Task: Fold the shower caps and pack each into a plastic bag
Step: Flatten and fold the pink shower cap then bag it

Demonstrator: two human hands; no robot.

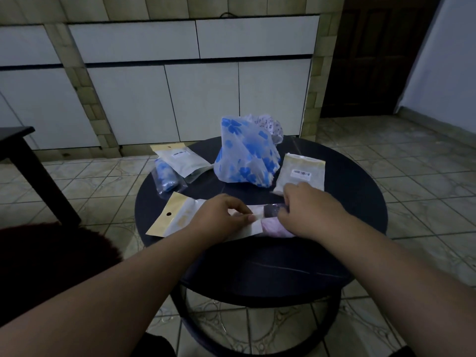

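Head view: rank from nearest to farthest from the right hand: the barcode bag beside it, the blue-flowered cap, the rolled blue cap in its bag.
1. Barcode bag, just beyond the right hand, apparently touching.
2. Blue-flowered cap, table centre, farther back.
3. Rolled blue cap, far left.

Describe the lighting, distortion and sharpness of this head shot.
Head view: dim, bluish light, so the black table shows little surface detail; wide-angle bending curves the cabinets and the floor tiles near the edges; no strong glare, only soft sheen on the blue flowered cap; the left hand and right hand are fairly sharp, but barcode print on the right bag is unreadable.
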